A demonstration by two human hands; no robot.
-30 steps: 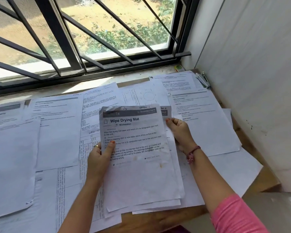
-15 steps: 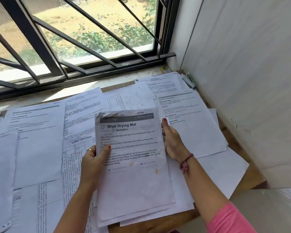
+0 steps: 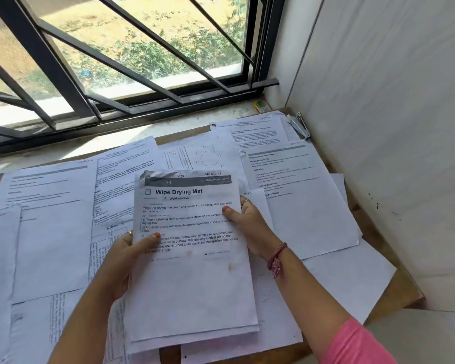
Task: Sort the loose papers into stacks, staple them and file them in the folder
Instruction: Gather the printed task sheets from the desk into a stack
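Both hands, left (image 3: 121, 261) and right (image 3: 250, 222), gripping thin creased paper stack (image 3: 192, 285) by side edges above wooden table (image 3: 394, 292) strewn with flat white sheets (image 3: 50, 232); metal stapler (image 3: 298, 126) far corner.

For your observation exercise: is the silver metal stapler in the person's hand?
No, the silver metal stapler lies by the wall, away from both hands.

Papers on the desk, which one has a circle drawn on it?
The sheet with the circle diagram lies near the window, just beyond the held Wipe Drying Mat stack. The others show only text or tables.
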